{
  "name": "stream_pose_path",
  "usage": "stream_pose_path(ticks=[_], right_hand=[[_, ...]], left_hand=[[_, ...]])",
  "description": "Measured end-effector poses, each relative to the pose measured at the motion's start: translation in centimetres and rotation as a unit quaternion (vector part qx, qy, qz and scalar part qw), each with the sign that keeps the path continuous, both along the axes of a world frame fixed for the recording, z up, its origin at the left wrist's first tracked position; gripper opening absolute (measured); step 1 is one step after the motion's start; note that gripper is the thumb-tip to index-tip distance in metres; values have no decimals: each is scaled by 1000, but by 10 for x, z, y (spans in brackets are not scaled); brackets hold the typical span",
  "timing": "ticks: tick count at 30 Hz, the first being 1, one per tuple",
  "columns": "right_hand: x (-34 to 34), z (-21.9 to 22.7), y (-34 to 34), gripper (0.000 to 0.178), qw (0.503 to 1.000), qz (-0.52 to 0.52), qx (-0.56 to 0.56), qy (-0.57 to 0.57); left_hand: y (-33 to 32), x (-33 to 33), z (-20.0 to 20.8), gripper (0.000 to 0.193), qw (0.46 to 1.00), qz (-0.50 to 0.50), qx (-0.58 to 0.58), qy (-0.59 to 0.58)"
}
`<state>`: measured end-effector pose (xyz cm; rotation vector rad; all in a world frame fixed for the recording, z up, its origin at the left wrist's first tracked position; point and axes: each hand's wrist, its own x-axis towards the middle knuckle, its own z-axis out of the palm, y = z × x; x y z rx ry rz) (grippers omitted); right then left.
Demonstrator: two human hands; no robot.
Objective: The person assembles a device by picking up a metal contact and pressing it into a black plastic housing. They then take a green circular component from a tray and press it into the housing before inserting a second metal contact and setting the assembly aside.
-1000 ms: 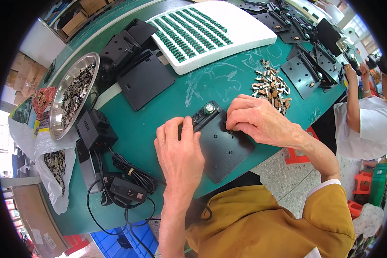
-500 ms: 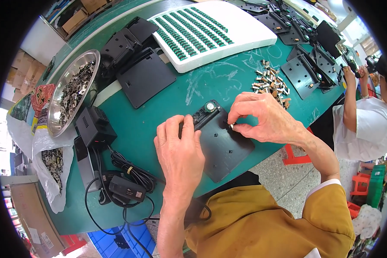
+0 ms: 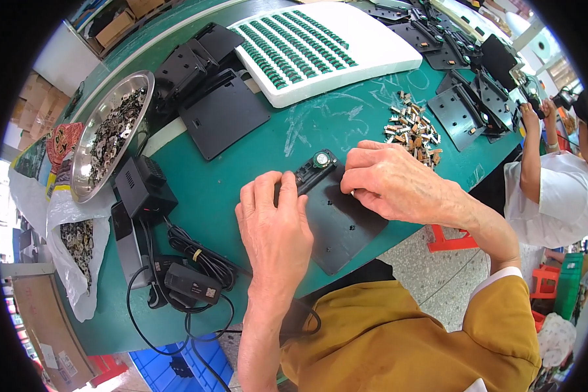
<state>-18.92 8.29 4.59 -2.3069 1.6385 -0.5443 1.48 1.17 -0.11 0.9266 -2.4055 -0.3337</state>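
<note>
A black plastic panel (image 3: pixel 349 232) with small raised posts lies tilted near the table's front edge. At its far end sits a round metal disc with a green rim (image 3: pixel 321 159). My left hand (image 3: pixel 274 225) grips the panel's left side, its fingertips beside the raised strip below the disc. Over the panel's right part, my right hand (image 3: pixel 402 183) is closed in a pinch on a small part, of which only a pale bit shows. The fingers hide the rest. Beyond that hand is a pile of small metal-and-brown parts (image 3: pixel 411 130).
A white foam tray (image 3: pixel 385 55) holds rows of green-rimmed discs. More black panels (image 3: pixel 225 114) lie at the far left and right. Left are a metal bowl (image 3: pixel 147 98) of small parts, a black box (image 3: pixel 147 189) and coiled cable (image 3: pixel 206 258). Another person (image 3: pixel 549 196) works at right.
My right hand has turned and come slightly left, its fingers now covering most of the small part. My left hand has barely moved on the panel.
</note>
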Motion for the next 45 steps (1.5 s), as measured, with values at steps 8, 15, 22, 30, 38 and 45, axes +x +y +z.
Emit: stream_pose_path(ticks=[8, 15, 22, 30, 38, 45], right_hand=[[-5, -5, 8, 34, 992, 85, -28, 93], [2, -5, 6, 32, 991, 76, -36, 101], [6, 7, 0, 19, 998, -10, 20, 58], [2, 6, 8, 20, 997, -74, 30, -15], [2, -5, 14, 18, 993, -101, 46, -28], [1, -7, 16, 16, 993, -108, 21, -45]], left_hand=[[2, 1, 1, 35, 1000, -4, -4, 3], [2, -1, 2, 34, 1000, -2, -3, 15], [0, 1, 0, 35, 1000, -5, -8, 19], [2, 1, 0, 35, 1000, -3, -9, 17], [2, 2, 1, 34, 1000, 2, -10, 15], [1, -1, -1, 34, 1000, -1, -3, 16]])
